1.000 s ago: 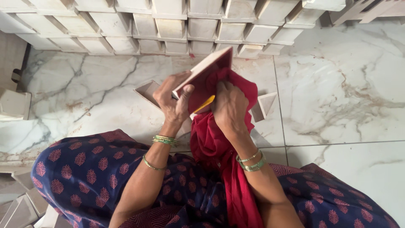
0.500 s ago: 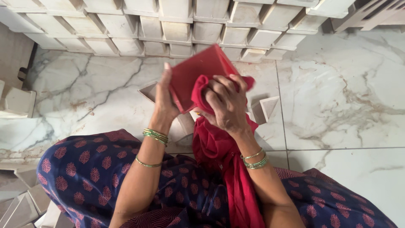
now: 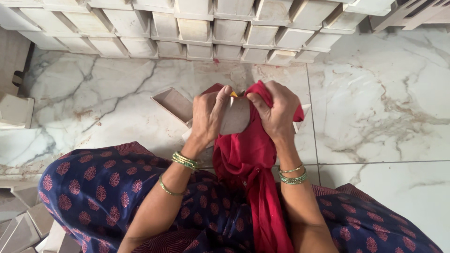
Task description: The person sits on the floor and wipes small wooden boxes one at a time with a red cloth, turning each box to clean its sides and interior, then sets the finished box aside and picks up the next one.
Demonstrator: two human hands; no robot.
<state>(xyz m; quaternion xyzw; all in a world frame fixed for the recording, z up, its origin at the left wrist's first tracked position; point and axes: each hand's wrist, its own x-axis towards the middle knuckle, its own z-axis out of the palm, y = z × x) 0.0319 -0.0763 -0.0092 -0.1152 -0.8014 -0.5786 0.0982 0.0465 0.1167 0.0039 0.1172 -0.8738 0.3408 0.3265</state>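
Both forearms are stretched forward over the lap; the left hand (image 3: 209, 115) and right hand (image 3: 276, 111) are held close together, fingers curled shut.

You are sitting on the floor of a small workshop or home packing space, not at a table. Beyond your hands runs a long stack of identical pale box-like pieces (image 3: 225, 28), rows deep. More of them (image 3: 28, 229) lie loose down at your left. Under you is a polished marble-patterned tile floor (image 3: 384, 117).
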